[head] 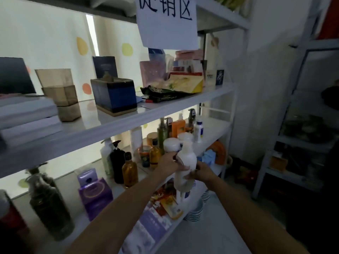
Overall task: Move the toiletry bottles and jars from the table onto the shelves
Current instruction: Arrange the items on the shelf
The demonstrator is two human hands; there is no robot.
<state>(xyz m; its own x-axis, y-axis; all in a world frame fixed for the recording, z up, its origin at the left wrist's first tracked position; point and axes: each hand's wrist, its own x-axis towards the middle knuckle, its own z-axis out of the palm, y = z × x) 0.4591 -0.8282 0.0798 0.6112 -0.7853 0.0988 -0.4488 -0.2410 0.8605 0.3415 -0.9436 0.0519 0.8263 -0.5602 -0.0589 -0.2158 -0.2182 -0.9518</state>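
Head view: left hand and right hand clasp a white bottle; paper sign reads "促销区".

A white bottle, an amber bottle, a purple box, a blue box; the curtain shows yellow and orange dots.

The left forearm is bare and rises from the bottom edge toward the upper right, wrist straight. The left hand shows its back to the camera, fingers curled round the left side of a white bottle. The right forearm, also bare, comes in from the lower right. The right hand sits slightly lower, its fingers wrapped across the bottle's right side, close to the left hand
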